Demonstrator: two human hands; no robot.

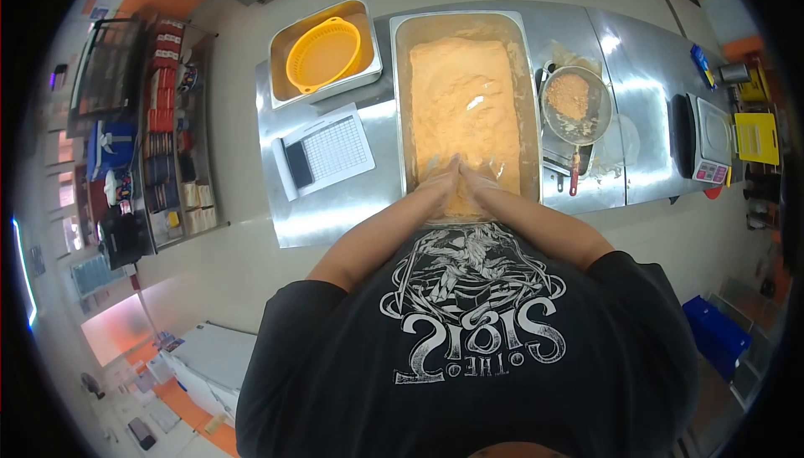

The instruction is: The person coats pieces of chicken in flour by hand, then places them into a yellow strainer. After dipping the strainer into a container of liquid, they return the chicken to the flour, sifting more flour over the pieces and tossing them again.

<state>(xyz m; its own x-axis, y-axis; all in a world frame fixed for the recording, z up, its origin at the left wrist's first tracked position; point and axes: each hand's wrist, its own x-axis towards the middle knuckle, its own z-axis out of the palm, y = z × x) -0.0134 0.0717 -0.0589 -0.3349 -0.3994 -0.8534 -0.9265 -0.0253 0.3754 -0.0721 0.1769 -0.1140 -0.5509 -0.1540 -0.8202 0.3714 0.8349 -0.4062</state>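
Note:
A deep metal pan holds a thick bed of orange breading flour with an uneven, ridged surface. Both hands reach into its near end, side by side, thumbs close together. My left hand touches the flour, its fingers partly sunk in or covered by it. My right hand lies against the flour in the same way. Whether either hand grips something under the flour is hidden. A small bright patch shows on the flour ahead of the hands.
Left of the pan are a metal tub with a yellow basket and a gridded sheet on the steel table. To the right lie a sieve with orange crumbs and a red handle, and a weighing scale.

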